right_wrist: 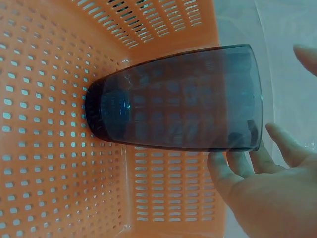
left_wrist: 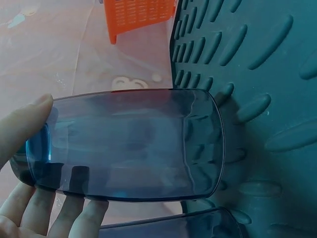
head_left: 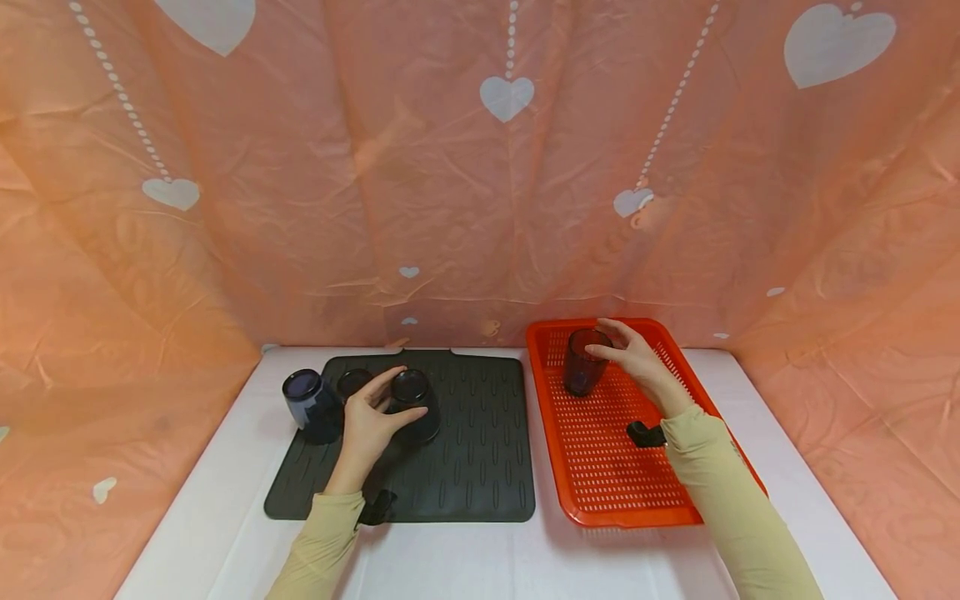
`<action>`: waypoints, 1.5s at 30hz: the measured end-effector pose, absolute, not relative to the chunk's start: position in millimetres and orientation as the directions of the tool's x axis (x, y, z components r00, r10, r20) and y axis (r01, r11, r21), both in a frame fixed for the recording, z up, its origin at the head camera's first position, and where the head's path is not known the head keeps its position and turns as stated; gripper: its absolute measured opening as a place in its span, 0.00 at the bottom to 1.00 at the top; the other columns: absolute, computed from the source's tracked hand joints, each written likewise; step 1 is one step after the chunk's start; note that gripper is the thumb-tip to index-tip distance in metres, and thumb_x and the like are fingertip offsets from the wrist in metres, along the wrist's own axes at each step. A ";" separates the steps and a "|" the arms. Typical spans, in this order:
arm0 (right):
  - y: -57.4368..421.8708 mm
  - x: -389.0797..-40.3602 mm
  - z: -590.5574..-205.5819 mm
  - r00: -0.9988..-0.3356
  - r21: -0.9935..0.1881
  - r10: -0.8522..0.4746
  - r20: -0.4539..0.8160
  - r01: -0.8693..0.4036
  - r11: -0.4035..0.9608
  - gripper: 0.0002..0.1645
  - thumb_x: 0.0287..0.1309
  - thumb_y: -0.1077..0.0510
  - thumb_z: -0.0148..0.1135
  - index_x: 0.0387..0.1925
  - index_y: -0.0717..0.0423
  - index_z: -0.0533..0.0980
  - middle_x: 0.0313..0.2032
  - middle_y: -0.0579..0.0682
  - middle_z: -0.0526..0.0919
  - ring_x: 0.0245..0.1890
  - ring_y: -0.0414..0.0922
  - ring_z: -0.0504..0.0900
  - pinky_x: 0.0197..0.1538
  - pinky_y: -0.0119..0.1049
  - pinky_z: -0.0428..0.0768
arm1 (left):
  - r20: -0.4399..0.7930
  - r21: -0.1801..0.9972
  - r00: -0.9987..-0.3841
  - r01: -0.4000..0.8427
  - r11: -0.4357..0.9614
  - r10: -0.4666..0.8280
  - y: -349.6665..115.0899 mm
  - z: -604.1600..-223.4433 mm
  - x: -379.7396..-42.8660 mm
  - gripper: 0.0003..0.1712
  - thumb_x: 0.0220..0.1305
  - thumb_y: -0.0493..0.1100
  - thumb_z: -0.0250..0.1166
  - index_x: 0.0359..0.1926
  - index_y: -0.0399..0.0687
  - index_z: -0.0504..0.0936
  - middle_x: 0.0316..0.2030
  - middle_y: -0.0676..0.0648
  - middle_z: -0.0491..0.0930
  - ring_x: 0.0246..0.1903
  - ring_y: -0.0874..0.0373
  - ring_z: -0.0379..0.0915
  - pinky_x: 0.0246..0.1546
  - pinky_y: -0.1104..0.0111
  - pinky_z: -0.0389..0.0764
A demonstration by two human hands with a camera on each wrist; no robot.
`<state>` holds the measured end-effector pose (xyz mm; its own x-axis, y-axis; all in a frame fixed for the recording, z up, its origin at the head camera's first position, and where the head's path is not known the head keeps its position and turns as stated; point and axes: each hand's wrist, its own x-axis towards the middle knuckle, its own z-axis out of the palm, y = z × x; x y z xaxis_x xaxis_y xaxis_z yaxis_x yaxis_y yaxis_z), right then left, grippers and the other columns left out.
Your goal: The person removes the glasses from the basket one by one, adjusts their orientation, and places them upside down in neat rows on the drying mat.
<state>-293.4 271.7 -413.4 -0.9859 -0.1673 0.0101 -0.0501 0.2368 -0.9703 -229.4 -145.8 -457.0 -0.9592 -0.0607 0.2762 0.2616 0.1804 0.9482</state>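
Note:
My left hand (head_left: 367, 429) holds a dark tinted drinking glass (head_left: 411, 385) that stands upside down on the dark drying mat (head_left: 480, 450). In the left wrist view, the thumb and fingers span the narrow base end of this glass (left_wrist: 129, 144), its wide rim down at the mat. Two more dark glasses stand left of that hand, one at the mat's left side (head_left: 309, 408) and one partly hidden behind the fingers (head_left: 354, 382). My right hand (head_left: 637, 358) is beside the rim of an upright tinted glass (right_wrist: 183, 101) in the orange basket (head_left: 555, 467); its thumb is apart from the glass.
The basket has perforated walls and floor and stands right of the mat on a white-covered table (head_left: 450, 558). An orange curtain with white hearts (head_left: 420, 167) hangs close behind the mat and basket and along both sides. A black strap piece (head_left: 645, 434) is at the right wrist.

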 end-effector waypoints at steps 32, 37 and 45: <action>266.8 -297.6 -415.5 -0.983 -0.923 -0.186 -0.008 -0.065 0.380 0.49 0.55 0.59 0.69 0.71 0.62 0.53 0.69 0.63 0.54 0.69 0.59 0.50 0.65 0.59 0.57 | 0.293 0.937 -0.950 0.264 0.228 -0.106 -139.4 -464.7 -235.9 0.40 0.38 0.35 0.81 0.58 0.50 0.79 0.56 0.44 0.76 0.56 0.50 0.73 0.57 0.59 0.71; 266.6 -298.3 -415.3 -0.984 -0.921 -0.180 -0.014 -0.058 0.385 0.49 0.55 0.59 0.69 0.72 0.62 0.53 0.69 0.63 0.53 0.69 0.59 0.51 0.64 0.58 0.58 | 0.312 0.931 -0.943 0.280 0.236 -0.115 -139.2 -465.8 -237.0 0.39 0.39 0.34 0.80 0.57 0.49 0.79 0.56 0.44 0.76 0.55 0.49 0.73 0.56 0.58 0.72; 265.3 -298.2 -416.3 -0.985 -0.919 -0.173 -0.026 -0.045 0.392 0.49 0.54 0.59 0.69 0.71 0.61 0.54 0.68 0.64 0.55 0.66 0.60 0.55 0.63 0.57 0.61 | 0.323 0.924 -0.939 0.286 0.253 -0.117 -140.0 -468.3 -235.7 0.40 0.39 0.35 0.80 0.59 0.47 0.77 0.57 0.42 0.75 0.57 0.47 0.72 0.57 0.57 0.71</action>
